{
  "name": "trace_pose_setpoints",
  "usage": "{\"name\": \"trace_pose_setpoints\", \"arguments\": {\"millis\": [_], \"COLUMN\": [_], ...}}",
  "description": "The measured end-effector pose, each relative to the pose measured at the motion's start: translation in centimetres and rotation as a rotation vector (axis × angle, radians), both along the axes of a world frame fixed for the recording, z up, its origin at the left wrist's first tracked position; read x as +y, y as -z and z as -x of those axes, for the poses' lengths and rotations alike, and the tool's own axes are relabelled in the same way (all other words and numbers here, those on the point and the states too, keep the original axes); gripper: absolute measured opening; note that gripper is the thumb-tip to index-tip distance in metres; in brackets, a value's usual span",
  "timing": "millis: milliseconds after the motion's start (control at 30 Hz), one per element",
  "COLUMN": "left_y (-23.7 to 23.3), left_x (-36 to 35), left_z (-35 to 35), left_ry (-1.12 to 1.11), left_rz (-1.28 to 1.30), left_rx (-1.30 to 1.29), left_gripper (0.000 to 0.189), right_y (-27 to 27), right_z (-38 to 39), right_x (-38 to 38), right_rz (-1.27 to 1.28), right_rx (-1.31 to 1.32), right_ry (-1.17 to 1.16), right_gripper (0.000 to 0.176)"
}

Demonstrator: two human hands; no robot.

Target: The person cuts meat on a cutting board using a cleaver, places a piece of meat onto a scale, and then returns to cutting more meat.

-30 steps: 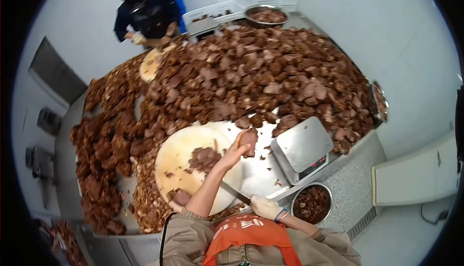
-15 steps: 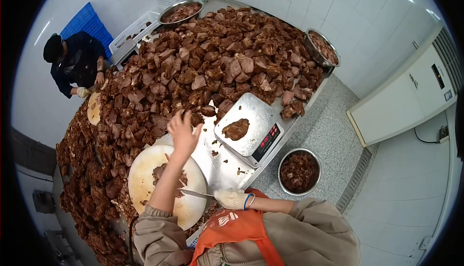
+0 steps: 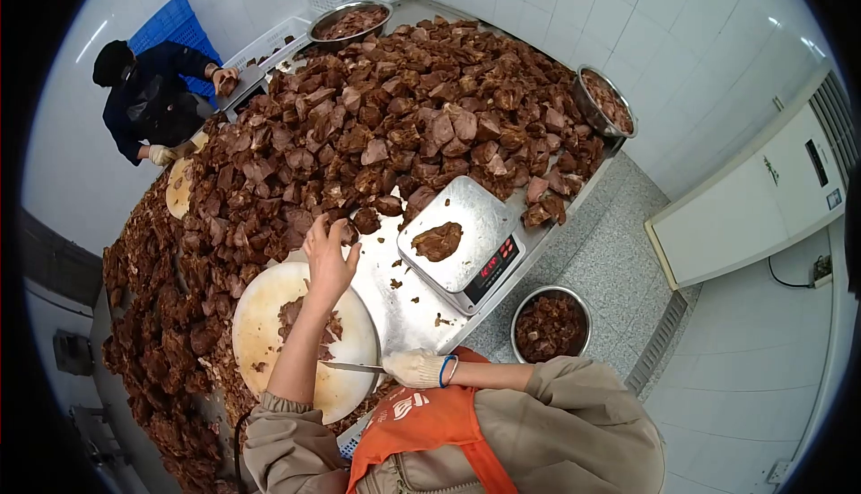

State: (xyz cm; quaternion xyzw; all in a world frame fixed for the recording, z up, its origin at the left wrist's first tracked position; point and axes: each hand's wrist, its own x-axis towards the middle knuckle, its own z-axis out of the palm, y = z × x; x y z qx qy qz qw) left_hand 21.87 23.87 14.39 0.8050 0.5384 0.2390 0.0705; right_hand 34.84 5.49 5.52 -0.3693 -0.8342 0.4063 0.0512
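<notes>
My left hand (image 3: 330, 259), bare, reaches over the round cutting board (image 3: 256, 314) to the near edge of the meat pile (image 3: 386, 108). Its fingers are apart and curved beside a brown chunk (image 3: 348, 232); no firm grip shows. In a white glove, my right hand (image 3: 414, 368) is closed on a knife (image 3: 352, 367), whose blade lies over the board's right side. Chopped meat (image 3: 327, 328) rests on the board, partly behind my left forearm. Right of the board, one flat piece of meat (image 3: 438, 241) sits on the scale (image 3: 471, 202) with a red display.
A metal bowl of meat (image 3: 552, 325) stands below the table's right edge. Two more bowls (image 3: 350, 23) (image 3: 605, 101) are at the pile's far side. At the left, a co-worker (image 3: 148, 104) stands by another board (image 3: 179, 189) and scale (image 3: 247, 90).
My left hand has moved slightly left and down, its fingers now curved beside a chunk. The knife has shifted slightly left. The co-worker's bare hand has moved to the far scale with meat.
</notes>
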Motion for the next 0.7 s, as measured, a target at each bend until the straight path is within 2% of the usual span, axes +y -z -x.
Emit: {"name": "trace_pose_setpoints", "arguments": {"millis": [33,100,133,167,200,233,267,300,333,367,433,467,533,567,600,633,667,700], "left_y": [0.2,0.0,0.8,-0.3,0.6,1.6,4.2,4.4,4.6,5.0,1.9,-1.2,-6.5,-8.7,-10.6,-13.4,-12.7,-12.6], "left_x": [0.0,-0.2,0.1,-0.5,-0.3,-0.4,-0.2,-0.2,0.8,3.2,8.8,11.8,16.2,17.2,18.1,16.7,17.4,16.0], "left_z": [-1.2,-4.0,-5.7,-7.9,-9.9,-11.5,-13.1,-14.6,-16.4,-18.1,-20.7,-20.7,-16.2,-12.1,-6.9,-1.3,5.5,12.6], "left_ry": [0.026,0.123,0.215,0.306,0.366,0.464,0.495,0.453,0.42,0.342,0.166,0.072,0.097,0.072,0.048,-0.011,-0.088,-0.122], "left_rz": [-0.003,0.18,0.229,0.303,0.483,0.486,0.325,0.233,0.271,0.272,0.1,0.227,0.001,-0.178,-0.22,-0.076,-0.157,-0.131], "left_rx": [-0.001,-0.022,0.025,0.114,0.168,0.222,0.281,0.27,0.194,-0.055,-0.398,-0.535,-0.635,-0.535,-0.407,-0.415,-0.21,-0.161], "left_gripper": [0.053,0.062,0.075,0.085,0.092,0.092,0.088,0.081,0.073,0.065,0.06,0.061,0.056,0.052,0.047,0.042,0.04,0.041], "right_y": [-0.9,-1.3,-0.5,0.5,1.7,1.6,1.1,1.6,1.8,1.9,2.3,2.0,1.2,-0.6,-2.0,-3.0,-2.9,-1.2], "right_z": [-0.4,-1.2,-1.4,-1.7,-1.8,-2.0,-2.5,-2.9,-3.4,-3.8,-3.8,-3.7,-3.8,-3.6,-3.3,-3.3,-3.1,-3.0], "right_x": [-0.1,-0.3,-0.6,-0.7,-1.2,-1.2,-1.2,-1.4,-1.9,-2.2,-2.0,-1.9,-1.4,-0.5,0.5,1.3,1.2,0.0], "right_rz": [0.02,0.038,0.032,0.016,-0.008,0.058,0.098,0.097,0.056,0.018,0.006,0.007,0.06,0.131,0.151,0.269,0.384,0.057], "right_rx": [-0.019,-0.04,-0.026,-0.016,-0.003,-0.058,-0.09,-0.094,-0.06,-0.023,-0.082,-0.095,-0.148,-0.194,-0.172,-0.212,-0.271,-0.092], "right_ry": [0.033,0.071,0.087,0.101,0.146,0.146,0.157,0.166,0.205,0.236,0.235,0.247,0.19,0.172,0.09,0.121,0.132,0.214], "right_gripper": [0.016,0.016,0.017,0.019,0.021,0.023,0.024,0.024,0.023,0.021,0.019,0.018,0.016,0.016,0.016,0.014,0.013,0.012]}}
